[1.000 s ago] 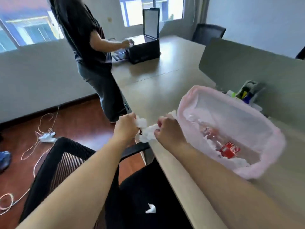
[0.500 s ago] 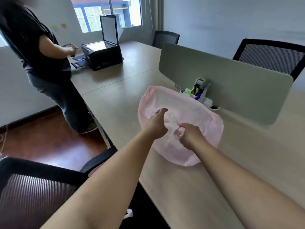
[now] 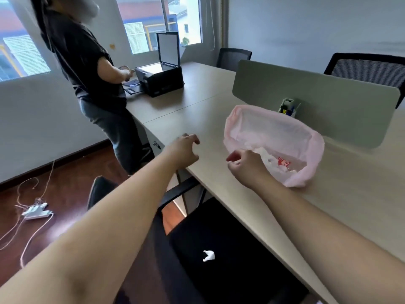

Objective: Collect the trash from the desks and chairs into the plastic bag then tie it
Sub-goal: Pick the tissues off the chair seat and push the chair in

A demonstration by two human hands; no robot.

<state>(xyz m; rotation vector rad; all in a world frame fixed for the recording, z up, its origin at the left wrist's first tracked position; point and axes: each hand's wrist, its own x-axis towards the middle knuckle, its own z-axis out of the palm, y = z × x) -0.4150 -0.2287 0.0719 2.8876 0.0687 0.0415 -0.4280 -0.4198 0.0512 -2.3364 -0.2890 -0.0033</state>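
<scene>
hovering empty and loosely curled at the surface [image 3: 197,119] edge, left hand [image 3: 186,150] and right hand [image 3: 244,166] sit well above the tissue scrap [image 3: 209,256] on the chair seat [image 3: 236,233] between the forearms, plastic bag [image 3: 315,142] just beside the right one.

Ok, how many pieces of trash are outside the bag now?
1: a crumpled white tissue on the near black chair seat. Seats of the far chairs are hidden, so more may exist.

Both bare arms reach forward; the left hand [image 3: 186,150] and right hand [image 3: 246,164] hang loosely curled, holding nothing.
</scene>
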